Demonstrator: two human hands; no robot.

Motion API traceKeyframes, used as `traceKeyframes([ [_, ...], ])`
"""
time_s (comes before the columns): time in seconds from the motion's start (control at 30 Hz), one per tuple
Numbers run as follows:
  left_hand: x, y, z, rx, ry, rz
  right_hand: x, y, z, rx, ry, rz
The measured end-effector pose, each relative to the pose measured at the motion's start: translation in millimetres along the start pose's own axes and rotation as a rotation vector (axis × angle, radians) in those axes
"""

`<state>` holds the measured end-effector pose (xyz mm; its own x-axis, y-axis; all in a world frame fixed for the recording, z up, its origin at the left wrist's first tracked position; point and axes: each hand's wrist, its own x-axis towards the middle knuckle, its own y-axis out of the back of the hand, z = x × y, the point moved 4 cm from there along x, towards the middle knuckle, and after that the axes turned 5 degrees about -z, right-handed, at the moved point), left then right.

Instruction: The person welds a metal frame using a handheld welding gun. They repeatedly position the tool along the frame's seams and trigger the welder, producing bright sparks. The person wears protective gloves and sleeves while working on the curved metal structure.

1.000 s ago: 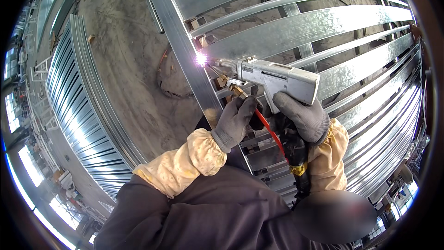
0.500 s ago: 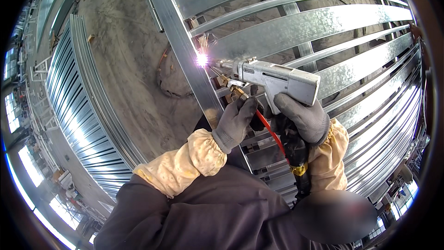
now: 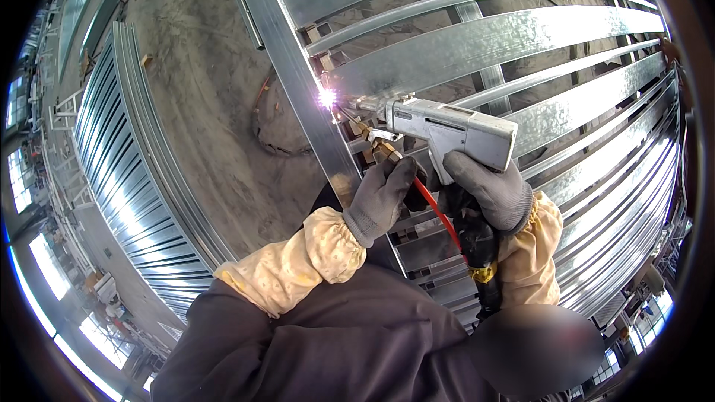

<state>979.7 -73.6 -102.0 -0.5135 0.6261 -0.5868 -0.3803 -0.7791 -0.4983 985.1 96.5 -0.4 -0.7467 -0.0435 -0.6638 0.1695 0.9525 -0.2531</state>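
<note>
My right hand (image 3: 488,190), in a grey glove, wraps round the handle of a silver handheld welding gun (image 3: 454,128). Its nozzle points left at a bright pinkish-white weld spot (image 3: 327,97) on the inner edge of a long steel rail (image 3: 292,67), beside the end of a flat metal slat (image 3: 417,52). Below the nozzle, my gloved left hand (image 3: 381,193) is closed round the brass-coloured wire feed fitting (image 3: 385,151), which angles up toward the glowing spot. A red hose (image 3: 441,214) runs from this fitting down toward the gun's black-wrapped cable (image 3: 477,242). My fingertips on the fitting are partly hidden.
Several shiny slats and bars run off to the right from the rail. To the left stands a stack of ribbed metal panels (image 3: 141,171) on the concrete floor (image 3: 208,67). A cable (image 3: 272,145) lies on that floor near the rail. Yellow tape (image 3: 482,273) binds the gun's cable.
The spray of sparks above the weld spot has shrunk. The gun and both hands have shifted very slightly to the right, with the same grips.
</note>
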Motion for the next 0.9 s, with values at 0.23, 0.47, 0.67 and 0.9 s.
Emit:
traceKeyframes([
  [0.23, -4, -9, 4, -0.093, 0.054, 0.08, -1, 0, 3, 0.011, 0.039, -0.012],
  [0.47, -6, -14, 10, -0.064, 0.077, 0.038, -4, 1, 4, 0.017, 0.014, -0.001],
  [0.67, -6, -9, 3, -0.027, 0.051, 0.013, -4, 2, 6, -0.01, 0.013, -0.021],
  [0.9, -11, -18, 9, -0.077, 0.04, 0.05, -7, 3, 13, 0.034, -0.024, -0.025],
])
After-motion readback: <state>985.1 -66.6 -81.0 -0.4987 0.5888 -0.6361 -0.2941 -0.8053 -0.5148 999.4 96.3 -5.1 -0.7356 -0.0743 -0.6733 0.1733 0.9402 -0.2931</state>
